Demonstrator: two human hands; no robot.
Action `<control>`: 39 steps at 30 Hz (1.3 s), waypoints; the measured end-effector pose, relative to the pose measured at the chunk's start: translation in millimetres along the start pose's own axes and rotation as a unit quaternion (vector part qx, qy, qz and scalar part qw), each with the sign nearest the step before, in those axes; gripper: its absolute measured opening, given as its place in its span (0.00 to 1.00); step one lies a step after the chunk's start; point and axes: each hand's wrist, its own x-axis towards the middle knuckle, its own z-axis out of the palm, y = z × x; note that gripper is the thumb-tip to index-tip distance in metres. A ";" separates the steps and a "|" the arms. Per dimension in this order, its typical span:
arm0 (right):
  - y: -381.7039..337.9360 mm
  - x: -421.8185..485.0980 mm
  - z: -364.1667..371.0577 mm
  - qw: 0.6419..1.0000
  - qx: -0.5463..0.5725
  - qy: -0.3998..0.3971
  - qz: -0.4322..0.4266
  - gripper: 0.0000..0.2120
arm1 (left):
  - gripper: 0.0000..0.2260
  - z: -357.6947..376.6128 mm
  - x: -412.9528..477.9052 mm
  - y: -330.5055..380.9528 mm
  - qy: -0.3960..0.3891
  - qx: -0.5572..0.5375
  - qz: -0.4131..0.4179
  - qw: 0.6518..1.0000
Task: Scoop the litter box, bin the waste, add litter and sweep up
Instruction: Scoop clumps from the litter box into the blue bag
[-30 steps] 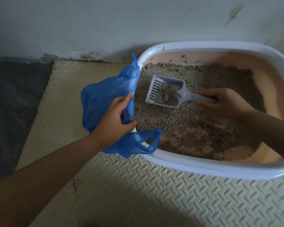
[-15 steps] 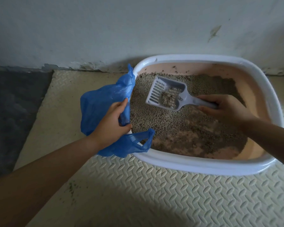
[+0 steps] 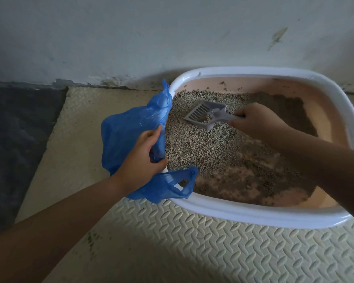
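The scoop (image 3: 205, 115) has dipped lower over the litter (image 3: 192, 144), right hand (image 3: 255, 121) gripping its handle, left hand (image 3: 143, 158) clutching the blue bag (image 3: 127, 135).

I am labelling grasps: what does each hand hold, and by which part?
The left hand grips the blue bag by its upper edge. The right hand grips the scoop by its handle.

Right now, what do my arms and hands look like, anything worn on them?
Both are bare. The left hand and right hand wear no gloves; the left forearm and right forearm show no sleeve, watch or bracelet.
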 end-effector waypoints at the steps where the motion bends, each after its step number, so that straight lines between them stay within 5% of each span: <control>1: -3.8 5.6 2.4 1.000 0.003 0.003 0.008 0.17 | 0.38 0.0 0.1 -0.9 0.000 0.001 0.002 1.000; 5: -19.4 19.5 14.7 0.998 0.046 0.033 0.036 0.21 | 0.37 -0.1 0.2 -2.2 -0.006 -0.013 0.004 1.000; 10: -28.0 12.6 57.7 0.988 0.132 0.062 0.054 0.12 | 0.37 -0.1 0.7 -3.6 -0.010 -0.021 0.003 1.000; 19: -3.5 3.7 74.1 0.988 0.099 0.107 -0.042 0.04 | 0.37 -0.4 -1.2 -1.8 -0.014 -0.030 -0.003 0.999; 29: 21.2 13.7 34.0 0.988 0.006 0.010 -0.152 0.11 | 0.37 -1.0 -1.1 0.6 -0.016 -0.012 -0.004 1.000; 39: 48.2 -33.9 12.4 0.989 0.087 0.048 -0.107 0.17 | 0.37 -1.0 -0.6 0.0 -0.014 0.009 -0.003 1.000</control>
